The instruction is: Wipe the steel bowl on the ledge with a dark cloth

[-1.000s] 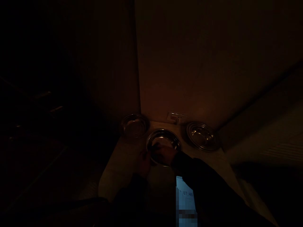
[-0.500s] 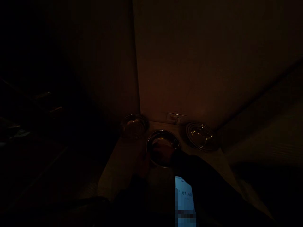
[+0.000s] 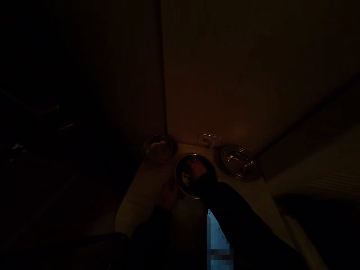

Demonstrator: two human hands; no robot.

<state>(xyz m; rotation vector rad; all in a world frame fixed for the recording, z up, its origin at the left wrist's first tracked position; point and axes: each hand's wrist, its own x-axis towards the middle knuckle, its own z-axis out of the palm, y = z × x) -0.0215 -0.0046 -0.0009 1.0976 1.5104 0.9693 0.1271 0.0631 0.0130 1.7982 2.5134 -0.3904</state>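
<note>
The scene is very dark. A round metal dish (image 3: 213,167) with a raised rim lies in the middle of a small wooden table. My left hand (image 3: 170,193) is closed on its near left rim. My right hand (image 3: 197,168) reaches in from the right, over the inside of the dish, fingers bent down towards its surface. Whatever those fingers hold is lost in the dark. A pale patch (image 3: 185,179) shows in the dish beside the right hand; I cannot tell whether it is a reflection or a cloth.
Another metal dish (image 3: 159,149) stands at the table's back left corner. Several nested metal dishes (image 3: 239,163) sit at the back right. Behind the table (image 3: 135,206) is a wall with a socket plate (image 3: 210,140). A lit phone (image 3: 218,240) lies near the front, partly behind my right sleeve.
My right hand has moved farther into the dish, towards its far side, and shows more clearly. The dish has shifted very slightly to the right. My left hand stays at the rim.
</note>
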